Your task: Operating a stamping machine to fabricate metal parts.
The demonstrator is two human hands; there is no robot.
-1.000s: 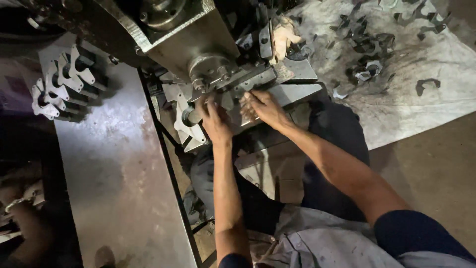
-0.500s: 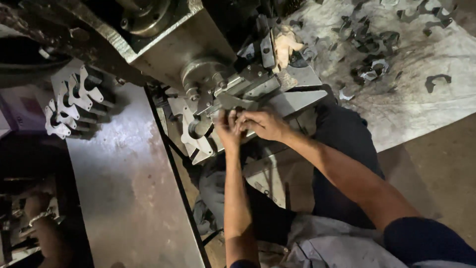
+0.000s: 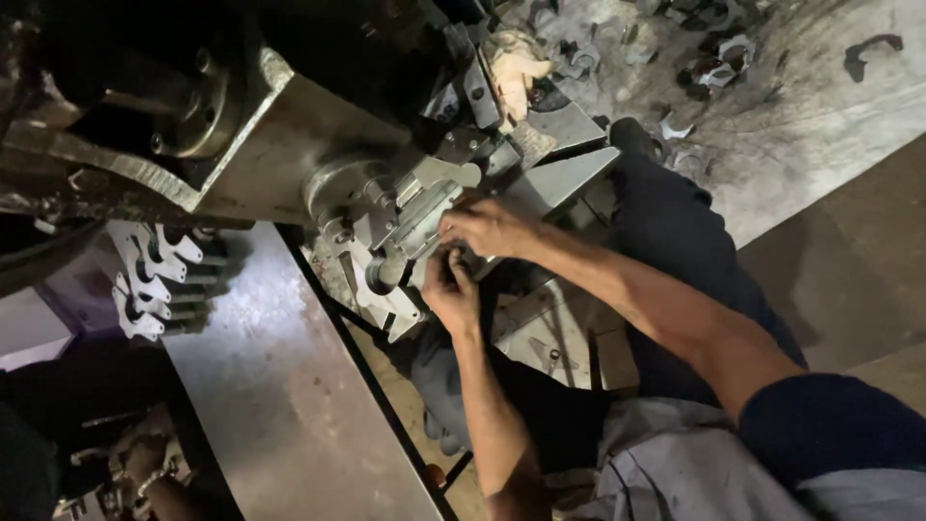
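Both hands, left hand [image 3: 451, 291] and right hand [image 3: 489, 227], pinch a flat metal part (dull grey) on the steel machine fixture [image 3: 386, 227].

Open passage over the bare steel table [image 3: 289, 405] at lower left, bounded above by the stacked metal plates [image 3: 154, 280]; tight quarters at the clamp fixture [image 3: 405, 227], hemmed by the machine housing [image 3: 222, 125] above and a rag [image 3: 516, 68] and loose cut parts [image 3: 714, 58] to the right.
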